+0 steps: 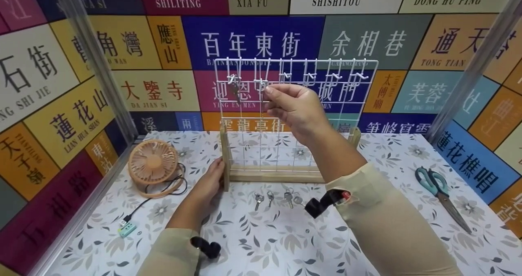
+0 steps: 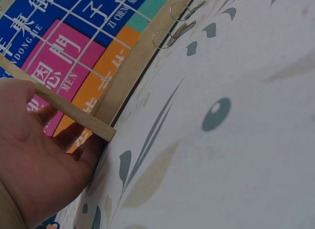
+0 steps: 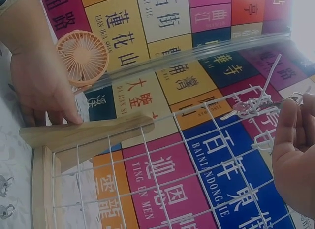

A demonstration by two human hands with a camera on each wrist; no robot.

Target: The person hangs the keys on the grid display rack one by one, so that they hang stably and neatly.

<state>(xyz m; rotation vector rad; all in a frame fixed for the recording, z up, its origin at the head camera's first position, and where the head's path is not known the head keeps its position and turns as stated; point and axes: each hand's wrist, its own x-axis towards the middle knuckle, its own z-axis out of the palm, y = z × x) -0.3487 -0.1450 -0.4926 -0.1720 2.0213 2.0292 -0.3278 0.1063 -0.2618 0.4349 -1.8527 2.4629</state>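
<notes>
A white wire grid rack (image 1: 295, 60) with a row of hooks stands in a wooden base. My left hand (image 1: 210, 178) grips the rack's left wooden post (image 2: 74, 111) low down, thumb on one side and fingers on the other. Up at the second hook from the left, my right hand (image 1: 299, 109) pinches a key ring (image 3: 297, 97) between thumb and fingertips; its key is mostly hidden by the fingers. Another key (image 1: 235, 87) hangs from the leftmost hook. In front of the base lie several ringed keys (image 1: 288, 197) on the patterned tabletop.
An orange fan (image 1: 153, 162) with a black cable stands to the left of the rack. Nearer lies a small green-and-white piece (image 1: 127, 229) by the cable's plug. Scissors (image 1: 442, 194) with teal handles lie at the right. Sign-covered walls (image 1: 261, 39) enclose the table.
</notes>
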